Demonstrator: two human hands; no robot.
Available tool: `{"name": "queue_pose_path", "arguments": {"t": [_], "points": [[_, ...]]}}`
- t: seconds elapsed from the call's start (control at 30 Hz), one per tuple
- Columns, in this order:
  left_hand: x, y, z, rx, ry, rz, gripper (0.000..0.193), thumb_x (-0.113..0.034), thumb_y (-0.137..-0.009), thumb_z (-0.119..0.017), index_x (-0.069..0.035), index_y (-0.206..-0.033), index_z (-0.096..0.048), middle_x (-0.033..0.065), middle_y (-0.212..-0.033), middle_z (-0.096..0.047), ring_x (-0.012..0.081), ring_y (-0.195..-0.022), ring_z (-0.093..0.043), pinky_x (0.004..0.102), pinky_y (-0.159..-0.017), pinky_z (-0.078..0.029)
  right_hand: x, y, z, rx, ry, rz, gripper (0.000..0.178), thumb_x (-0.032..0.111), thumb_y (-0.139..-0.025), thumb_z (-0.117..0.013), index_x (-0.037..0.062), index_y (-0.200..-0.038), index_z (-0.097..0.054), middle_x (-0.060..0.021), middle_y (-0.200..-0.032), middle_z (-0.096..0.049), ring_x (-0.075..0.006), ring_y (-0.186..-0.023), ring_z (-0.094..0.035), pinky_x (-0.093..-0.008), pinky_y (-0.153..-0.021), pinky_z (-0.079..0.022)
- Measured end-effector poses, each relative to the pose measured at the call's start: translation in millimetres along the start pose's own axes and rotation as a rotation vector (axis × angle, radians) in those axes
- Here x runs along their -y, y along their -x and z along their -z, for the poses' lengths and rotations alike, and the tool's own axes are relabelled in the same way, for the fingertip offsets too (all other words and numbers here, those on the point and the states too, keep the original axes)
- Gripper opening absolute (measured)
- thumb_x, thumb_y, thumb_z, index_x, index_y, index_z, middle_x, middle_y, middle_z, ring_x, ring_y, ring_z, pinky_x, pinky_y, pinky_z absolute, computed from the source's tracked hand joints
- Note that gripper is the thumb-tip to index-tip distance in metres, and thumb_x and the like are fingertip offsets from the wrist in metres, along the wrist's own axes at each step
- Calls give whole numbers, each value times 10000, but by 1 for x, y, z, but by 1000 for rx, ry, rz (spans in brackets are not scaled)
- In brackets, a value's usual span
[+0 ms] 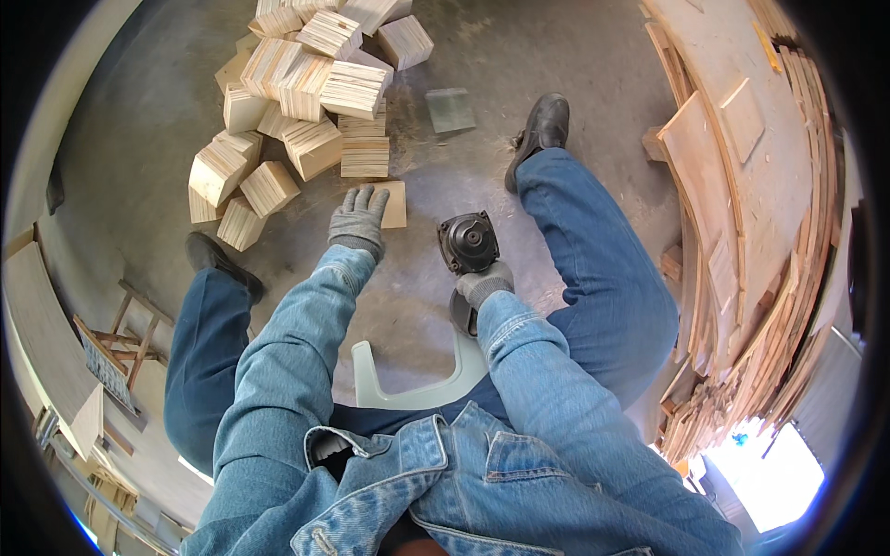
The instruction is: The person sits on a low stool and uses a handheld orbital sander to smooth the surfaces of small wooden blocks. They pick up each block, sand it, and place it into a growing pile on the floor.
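Note:
My right hand point(486, 281), in a grey work glove, is closed around the handle of a black nail gun point(468, 243). The tool's round, bolted cap faces up, and its lower end is hidden. To the left, my gloved left hand point(357, 220) reaches forward with its fingers stretched out. Those fingers lie over the left edge of a flat, pale wooden piece point(395, 204) on the floor; whether they press on it I cannot tell. Just beyond stands a heap of stacked plywood blocks point(311, 148) with layered edges.
A small greenish glass-like sheet point(451, 110) lies on the concrete floor point(593, 56) beyond the nail gun. Between my legs shows a pale U-shaped plastic edge point(408, 400). Long plywood sheets point(705, 176) are stacked at right. A wooden frame point(130, 338) stands at left.

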State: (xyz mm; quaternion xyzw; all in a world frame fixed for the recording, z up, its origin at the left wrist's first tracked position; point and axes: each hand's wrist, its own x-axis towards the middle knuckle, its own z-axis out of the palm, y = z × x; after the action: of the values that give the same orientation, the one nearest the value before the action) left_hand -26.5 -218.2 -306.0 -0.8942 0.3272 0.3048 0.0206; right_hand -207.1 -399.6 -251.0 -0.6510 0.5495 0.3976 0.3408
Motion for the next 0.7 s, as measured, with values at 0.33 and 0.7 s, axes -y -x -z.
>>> {"name": "queue_pose_path", "arguments": {"t": [0.33,0.7], "points": [[1,-19,-15,-48,-9,-25,721,-154,-865,-559,-187,-1552,-345,124,-1522,-415,360,-1478,-333,469,-1204,-300,-2,-6,1,11,-100,-20,434,83,-791,-711,70,-1223,-681,-122,-1107,-749,-236,-1017,-725,-332,-883,-556],[9,-13,-28,-63,204,-19,894,-53,-764,-627,-258,-1578,-316,155,-1648,-254,385,-1379,-452,445,-1153,-410,-16,-25,-7,-14,-211,34,184,7,-732,-693,22,-916,-686,-84,-684,-677,-186,-546,-645,-327,-502,-515]]}}
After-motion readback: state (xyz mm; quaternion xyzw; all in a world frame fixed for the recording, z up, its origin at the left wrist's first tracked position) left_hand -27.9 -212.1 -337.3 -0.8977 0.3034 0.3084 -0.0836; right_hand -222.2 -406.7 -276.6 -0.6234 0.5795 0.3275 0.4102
